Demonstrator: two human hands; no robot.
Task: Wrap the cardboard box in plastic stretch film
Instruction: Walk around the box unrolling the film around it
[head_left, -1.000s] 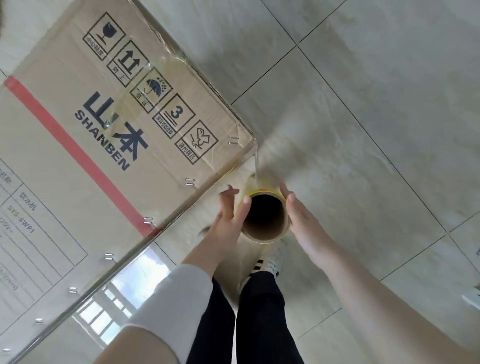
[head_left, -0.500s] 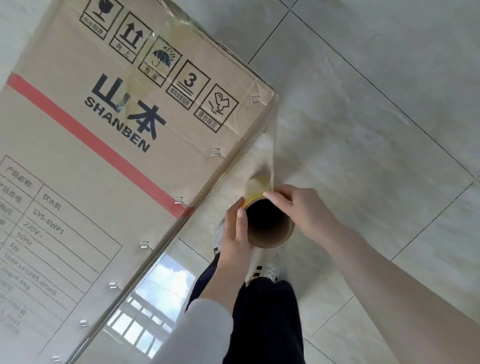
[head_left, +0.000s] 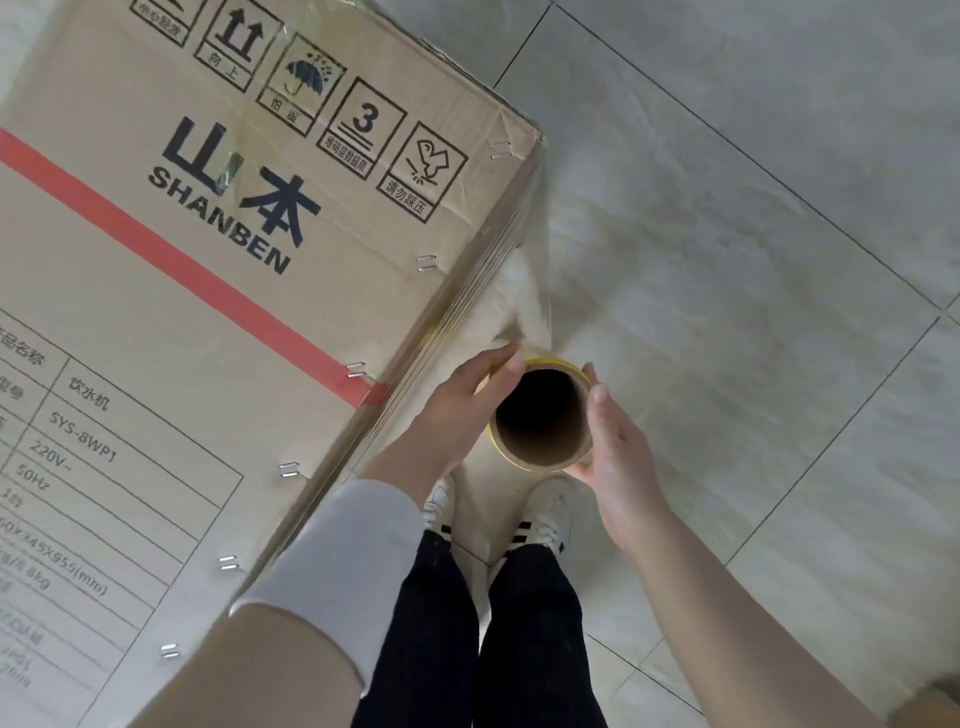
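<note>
A tall cardboard box (head_left: 218, 322) with a red stripe and printed handling symbols fills the left of the head view. I look down the open cardboard core of a stretch film roll (head_left: 543, 413), held upright beside the box's right side. My left hand (head_left: 457, 410) grips the roll's left rim. My right hand (head_left: 613, 441) cups its right side. A clear sheet of film (head_left: 524, 270) runs taut from the roll up to the box's far corner and along the box's side.
Pale grey floor tiles (head_left: 753, 260) spread to the right and beyond the box. My two feet in white shoes (head_left: 545, 514) stand directly below the roll, close to the box's side.
The box has grown larger and shifted right in view as I moved closer. My right hand slid from over the roll's top rim to its right side. The film sheet is stretched longer.
</note>
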